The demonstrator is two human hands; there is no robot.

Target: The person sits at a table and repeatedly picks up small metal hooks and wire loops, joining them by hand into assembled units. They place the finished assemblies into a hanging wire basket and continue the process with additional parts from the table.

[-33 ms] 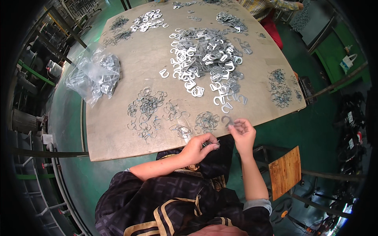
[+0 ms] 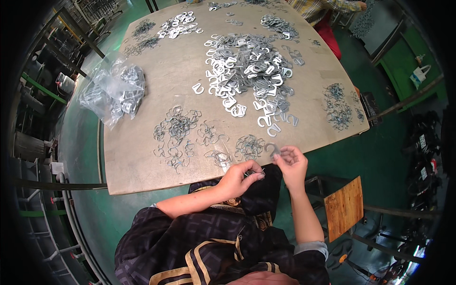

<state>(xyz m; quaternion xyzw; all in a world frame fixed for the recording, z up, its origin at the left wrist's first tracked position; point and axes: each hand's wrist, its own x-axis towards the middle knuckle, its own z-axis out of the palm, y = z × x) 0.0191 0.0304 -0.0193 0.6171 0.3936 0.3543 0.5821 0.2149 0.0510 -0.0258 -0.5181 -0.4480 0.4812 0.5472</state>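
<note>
My right hand [image 2: 293, 161] pinches a flat grey metal hook [image 2: 271, 149], blurred, just above the table's near edge. My left hand [image 2: 244, 179] is closed at that edge, thumb against curled fingers. A small thin bit shows at its fingertips, too little to name. Between the hands and beyond them lies a small heap of bent wire clips [image 2: 250, 147]. More wire clips [image 2: 175, 124] are spread to the left. Farther off, in the middle of the table [image 2: 142, 166], rises a large pile of flat metal hooks [image 2: 251, 66].
A clear plastic bag of metal parts [image 2: 116, 90] rests at the table's left edge. Wire clips [image 2: 338, 107] lie scattered at the right. Smaller piles of hooks [image 2: 179, 24] stand farther back. A person in a checked sleeve [image 2: 339, 5] is at the far right. A wooden board [image 2: 344, 209] sits beside me.
My right hand has shifted slightly left with the metal hook, closer to the small heap of wire clips. My left hand has not visibly moved.
</note>
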